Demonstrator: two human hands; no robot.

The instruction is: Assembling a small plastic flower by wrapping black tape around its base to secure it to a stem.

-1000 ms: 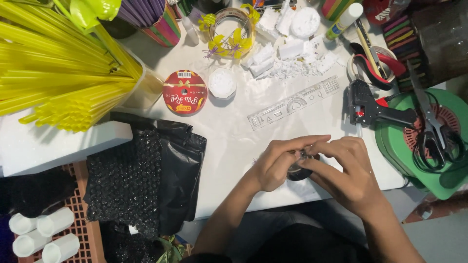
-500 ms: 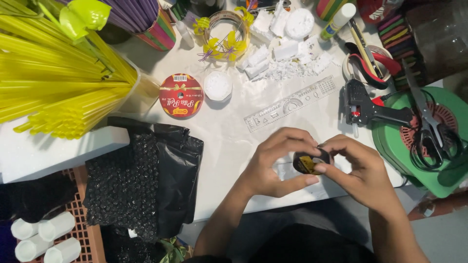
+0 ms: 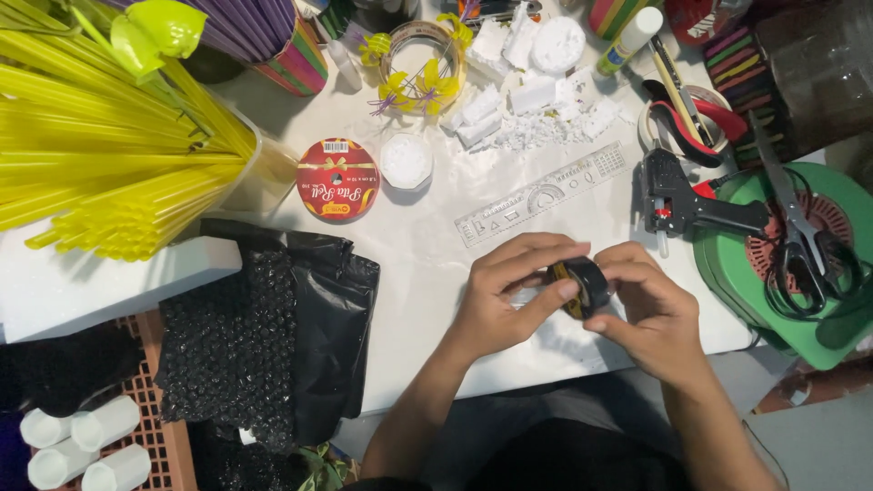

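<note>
round red ribbon spool label (image 3: 337, 178) beside black plastic bag (image 3: 327, 318)

Bare forearms, no sleeves, dark lap

Two hands: left hand (image 3: 496, 305), right hand (image 3: 650, 314), both pinching one black tape roll (image 3: 582, 284) between fingertips. One clear ruler (image 3: 541, 194) just beyond fingers. One black glue gun (image 3: 687, 202) beyond right fingers. One pair of scissors (image 3: 805, 241) on one green reel (image 3: 727, 273), right of right fingers. One red ribbon spool (image 3: 338, 179), one white round lid (image 3: 406, 161) beyond left fingers. Three white cylinders (image 3: 82, 441) far left, nearer than fingers.
</note>
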